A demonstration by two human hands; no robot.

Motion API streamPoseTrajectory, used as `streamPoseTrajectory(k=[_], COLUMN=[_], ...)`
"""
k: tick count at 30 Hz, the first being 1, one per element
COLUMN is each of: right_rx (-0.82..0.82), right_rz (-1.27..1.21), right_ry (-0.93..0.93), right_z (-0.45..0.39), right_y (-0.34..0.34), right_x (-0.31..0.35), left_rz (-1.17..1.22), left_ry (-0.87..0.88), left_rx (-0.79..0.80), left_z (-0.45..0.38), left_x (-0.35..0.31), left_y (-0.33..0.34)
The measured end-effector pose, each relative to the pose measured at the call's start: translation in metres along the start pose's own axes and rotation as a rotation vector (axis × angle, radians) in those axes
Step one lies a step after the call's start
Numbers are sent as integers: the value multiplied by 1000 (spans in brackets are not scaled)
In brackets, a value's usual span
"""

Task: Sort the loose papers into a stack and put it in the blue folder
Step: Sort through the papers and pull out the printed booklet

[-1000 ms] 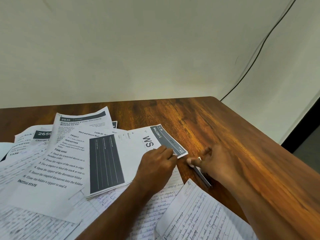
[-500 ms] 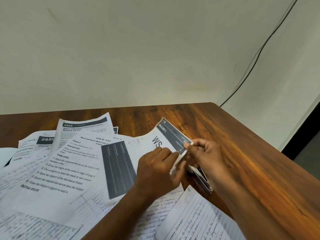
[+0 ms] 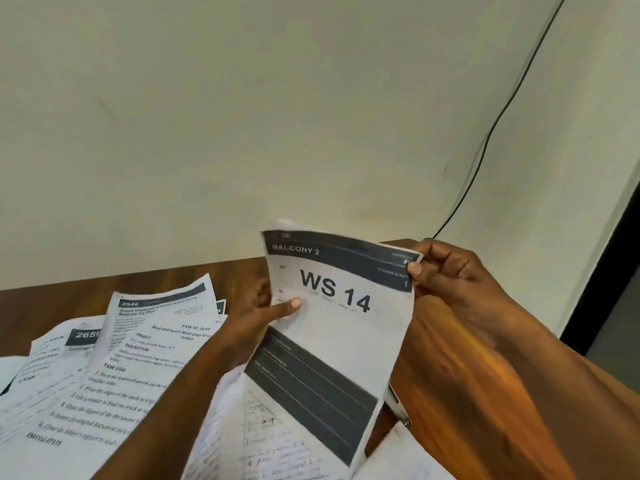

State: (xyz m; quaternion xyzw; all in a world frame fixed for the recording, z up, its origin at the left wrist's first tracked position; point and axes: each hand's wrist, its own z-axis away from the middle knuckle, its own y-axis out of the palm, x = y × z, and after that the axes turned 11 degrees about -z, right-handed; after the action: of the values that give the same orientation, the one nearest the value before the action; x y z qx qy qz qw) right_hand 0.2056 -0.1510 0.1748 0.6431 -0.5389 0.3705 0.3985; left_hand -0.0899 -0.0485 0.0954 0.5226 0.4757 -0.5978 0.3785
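Observation:
Both hands hold a printed sheet marked "WS 14" (image 3: 343,327) upright above the table. My left hand (image 3: 256,317) grips its left edge, thumb on the front. My right hand (image 3: 450,271) pinches its top right corner. Loose printed papers (image 3: 138,368) lie scattered on the left of the wooden table (image 3: 450,375). Handwritten lined sheets (image 3: 273,441) lie under and in front of the raised sheet. No blue folder can be made out in this view.
A small metal stapler (image 3: 398,405) lies on the table, partly hidden behind the raised sheet's lower right edge. A black cable (image 3: 491,133) runs down the wall to the table's far right corner. The table's right edge drops off beside a dark doorway.
The "WS 14" sheet has been lifted off the pile and turned upright to face me. My right hand has moved from the stapler to the sheet's corner. The view has tilted upward.

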Motion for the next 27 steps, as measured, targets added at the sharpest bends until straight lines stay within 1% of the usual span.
streamPoseTrajectory(k=[2, 5, 6, 9, 11, 12, 13, 15, 16, 17, 19, 20, 22, 24, 25, 27], right_rx=[-43, -169, -216, -316, -346, -352, -351, -400, -476, -584, -764, -794, -788, -787, -779, -707], right_rz=[-67, -159, -179, -214, -204, -178, -77, 281, 438, 531, 624, 675, 746, 739, 721, 655], right_ry=[-20, -9, -6, 40, 102, 145, 181, 198, 165, 105, -32, -86, -178, -233, -240, -228], right_z=[-5, -13, -15, -15, -4, 5, 17, 42, 53, 63, 72, 74, 71, 68, 68, 67], right_y=[-7, -12, -14, -17, -18, -19, -20, -21, -20, -17, -11, -8, -6, -6, -7, -8], right_x=[6, 9, 7, -7, -23, -33, -45, -73, -87, -99, -119, -124, -128, -129, -130, -133], left_rz=[22, 85, 98, 109, 105, 93, 79, 48, 35, 29, 25, 26, 26, 42, 55, 71], left_ry=[-55, -7, 17, 56, 68, 73, 75, 78, 77, 71, 66, 72, 89, 98, 102, 99], left_rx=[69, 112, 99, -11, -82, -111, -142, -223, -265, -298, -340, -367, -422, -455, -464, -480], left_z=[1, 3, 5, 9, 11, 11, 11, 12, 12, 12, 12, 14, 16, 17, 17, 14], left_x=[1, 6, 4, -4, -10, -12, -13, -12, -12, -10, -8, -6, -4, -2, -1, -1], left_y=[-1, 4, 9, 27, 35, 37, 38, 40, 40, 40, 40, 40, 39, 38, 39, 45])
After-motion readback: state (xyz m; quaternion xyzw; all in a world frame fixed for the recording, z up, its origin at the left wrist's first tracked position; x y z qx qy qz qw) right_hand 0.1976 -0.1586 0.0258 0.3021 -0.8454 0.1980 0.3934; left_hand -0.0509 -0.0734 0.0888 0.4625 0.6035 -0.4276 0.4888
